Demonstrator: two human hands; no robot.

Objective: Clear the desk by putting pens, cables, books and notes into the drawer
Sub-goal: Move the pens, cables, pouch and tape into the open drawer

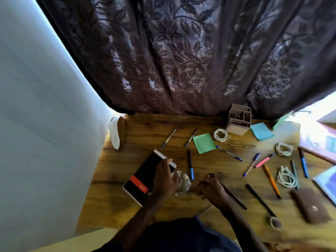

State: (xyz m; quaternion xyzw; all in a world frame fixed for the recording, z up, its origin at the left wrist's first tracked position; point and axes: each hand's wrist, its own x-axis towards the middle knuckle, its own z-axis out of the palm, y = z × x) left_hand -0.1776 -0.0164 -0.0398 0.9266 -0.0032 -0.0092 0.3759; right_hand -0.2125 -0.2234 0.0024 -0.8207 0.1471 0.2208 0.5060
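A black spiral notebook with a red band (145, 176) lies at the desk's left front. My left hand (165, 177) rests over its right edge, fingertips at the spiral binding, with a clear glass jar (182, 183) against the thumb side. My right hand (209, 188) is blurred, fingers curled, over a black pen (234, 197) that runs out from under it; whether it grips the pen is unclear. Several pens lie scattered, among them a black-and-blue one (190, 164). Green notes (203, 142), blue notes (261, 131) and coiled white cables (220, 134) (287, 177) lie further back.
A beige desk organiser (239, 119) stands at the back by the dark curtain (181, 51). A brown case (311, 206) and a small tape roll (275, 222) lie front right. A book (327, 180) pokes in from the right edge. A white wall borders the left.
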